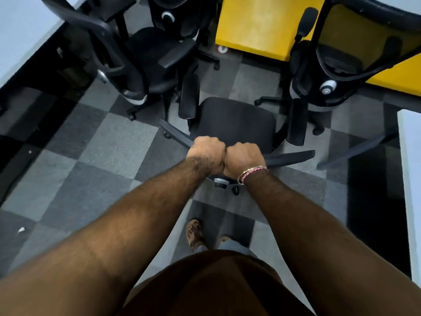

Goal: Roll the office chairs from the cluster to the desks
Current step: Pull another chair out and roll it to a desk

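A black office chair stands right in front of me, its seat facing away. My left hand and my right hand grip the top rail of its backrest side by side, knuckles touching. The right wrist wears bracelets. Both armrests show on either side of the seat. Beyond it on the left stands a second black chair, with a third black chair behind that. A mesh-backed chair stands at the right.
A yellow cabinet stands at the back, between the chairs. A white desk edge runs along the right and another white desk along the left. The floor is grey checkered carpet. My feet are below the chair.
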`<state>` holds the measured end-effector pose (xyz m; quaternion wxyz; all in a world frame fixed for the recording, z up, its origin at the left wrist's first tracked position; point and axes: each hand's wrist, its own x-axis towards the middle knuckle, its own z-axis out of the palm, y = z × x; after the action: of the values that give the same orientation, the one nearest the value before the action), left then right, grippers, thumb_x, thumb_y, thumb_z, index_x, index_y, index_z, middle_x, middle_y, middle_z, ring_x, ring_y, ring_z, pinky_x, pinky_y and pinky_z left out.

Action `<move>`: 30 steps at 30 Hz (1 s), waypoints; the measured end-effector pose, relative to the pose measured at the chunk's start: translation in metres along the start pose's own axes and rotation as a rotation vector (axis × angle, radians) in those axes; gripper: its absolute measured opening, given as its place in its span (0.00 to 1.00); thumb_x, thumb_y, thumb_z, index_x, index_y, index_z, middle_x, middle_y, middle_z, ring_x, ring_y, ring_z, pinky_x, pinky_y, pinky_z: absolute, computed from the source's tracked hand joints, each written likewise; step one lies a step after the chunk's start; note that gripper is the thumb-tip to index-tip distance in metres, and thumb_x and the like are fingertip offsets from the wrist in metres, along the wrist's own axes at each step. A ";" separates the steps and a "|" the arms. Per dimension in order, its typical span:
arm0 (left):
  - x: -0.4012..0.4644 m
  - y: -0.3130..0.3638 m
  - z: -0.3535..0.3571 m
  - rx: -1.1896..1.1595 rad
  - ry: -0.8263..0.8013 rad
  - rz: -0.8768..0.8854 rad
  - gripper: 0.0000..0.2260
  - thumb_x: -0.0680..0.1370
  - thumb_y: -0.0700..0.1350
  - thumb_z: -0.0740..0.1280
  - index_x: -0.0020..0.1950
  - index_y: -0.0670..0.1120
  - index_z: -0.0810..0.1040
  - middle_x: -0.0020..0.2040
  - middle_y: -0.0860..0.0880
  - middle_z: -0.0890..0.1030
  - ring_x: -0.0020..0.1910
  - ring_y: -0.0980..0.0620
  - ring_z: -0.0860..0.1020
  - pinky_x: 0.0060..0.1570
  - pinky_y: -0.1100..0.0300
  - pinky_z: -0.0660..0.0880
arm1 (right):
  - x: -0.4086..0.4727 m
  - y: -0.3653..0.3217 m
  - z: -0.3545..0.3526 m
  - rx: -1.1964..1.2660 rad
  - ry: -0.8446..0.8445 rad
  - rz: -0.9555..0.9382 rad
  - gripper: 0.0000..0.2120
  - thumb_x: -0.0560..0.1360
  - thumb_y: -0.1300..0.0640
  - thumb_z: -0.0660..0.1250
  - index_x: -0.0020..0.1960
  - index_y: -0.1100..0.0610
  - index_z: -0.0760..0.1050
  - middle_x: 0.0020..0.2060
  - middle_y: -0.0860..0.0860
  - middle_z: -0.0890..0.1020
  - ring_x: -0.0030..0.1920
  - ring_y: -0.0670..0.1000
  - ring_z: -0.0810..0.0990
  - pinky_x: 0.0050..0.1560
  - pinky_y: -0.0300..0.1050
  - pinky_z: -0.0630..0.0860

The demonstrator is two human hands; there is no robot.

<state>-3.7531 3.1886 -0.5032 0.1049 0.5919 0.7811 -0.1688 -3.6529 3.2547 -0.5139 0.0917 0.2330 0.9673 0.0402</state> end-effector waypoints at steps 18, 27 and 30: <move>-0.211 0.185 0.050 -0.133 -0.094 -0.358 0.08 0.80 0.50 0.64 0.53 0.50 0.81 0.53 0.50 0.84 0.52 0.47 0.83 0.45 0.53 0.74 | -0.237 -0.029 0.033 -0.029 0.026 -0.392 0.10 0.71 0.47 0.63 0.40 0.52 0.79 0.39 0.51 0.84 0.40 0.58 0.83 0.38 0.46 0.70; -0.301 0.249 0.073 -0.153 -0.067 -0.450 0.06 0.80 0.51 0.64 0.50 0.51 0.79 0.52 0.50 0.84 0.52 0.47 0.84 0.43 0.55 0.73 | -0.332 -0.054 0.050 -0.074 0.047 -0.501 0.10 0.71 0.47 0.65 0.42 0.52 0.80 0.39 0.52 0.84 0.40 0.57 0.83 0.36 0.45 0.68; -0.330 0.272 0.083 -0.186 -0.050 -0.492 0.04 0.79 0.51 0.64 0.46 0.52 0.75 0.51 0.50 0.84 0.51 0.47 0.83 0.42 0.55 0.72 | -0.364 -0.061 0.055 -0.085 0.071 -0.546 0.11 0.71 0.46 0.64 0.42 0.53 0.80 0.39 0.52 0.84 0.40 0.57 0.83 0.36 0.45 0.67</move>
<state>-3.4029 2.9285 -0.4978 0.1338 0.3677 0.9109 -0.1310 -3.3509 3.0355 -0.5172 0.0750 -0.0417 0.9943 0.0628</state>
